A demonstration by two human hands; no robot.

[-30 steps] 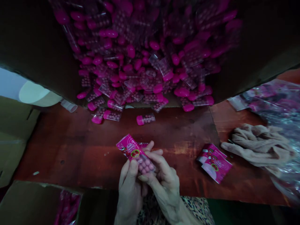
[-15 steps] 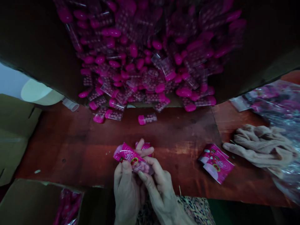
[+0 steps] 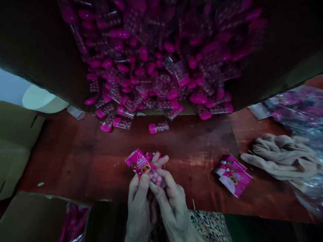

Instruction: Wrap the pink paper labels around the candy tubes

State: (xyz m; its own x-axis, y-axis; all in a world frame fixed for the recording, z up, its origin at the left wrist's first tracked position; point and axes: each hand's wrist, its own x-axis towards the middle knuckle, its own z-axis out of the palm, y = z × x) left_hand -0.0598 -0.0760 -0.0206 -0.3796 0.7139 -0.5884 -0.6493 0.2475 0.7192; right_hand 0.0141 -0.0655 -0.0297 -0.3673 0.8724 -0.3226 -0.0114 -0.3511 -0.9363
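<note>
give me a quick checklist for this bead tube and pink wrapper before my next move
1. Clear plastic tube of pink beads steadied: ok, right hand fingers at its lower end.
2. Glossy pink printed wrapper gripped: ok, left hand thumb presses its lower part.
3. Print hides all the beads: not ok, some show past it.
4. Second pink wrapper behind the fingers, free or held: cannot tell.
5. Crumpled beige cloth apart from both hands: ok, off to the right.
</note>
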